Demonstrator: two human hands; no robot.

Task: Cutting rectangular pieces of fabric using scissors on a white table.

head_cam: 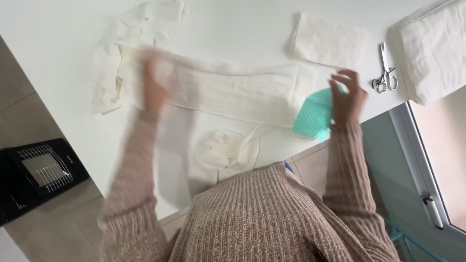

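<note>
Two hands: left (154,85) blurred, grip unclear, on cream cloth (233,92); right (347,97) pinching teal dotted fabric (313,116).

White table (58,34) is filling the upper frame, its near edge running diagonally from 9 o'clock down toward 6, then up toward 3. Daylight is falling evenly across the top; only soft shadows are showing. Beige tiled floor (63,228) is showing at 7 to 8 o'clock, and again in a narrow strip near 4 o'clock. A black appliance with a wire grille (41,167) is sitting on the floor at 9 o'clock. A white window frame (421,165) with a handle (433,209) is standing at 4 o'clock, its pane glowing pinkish.
</note>
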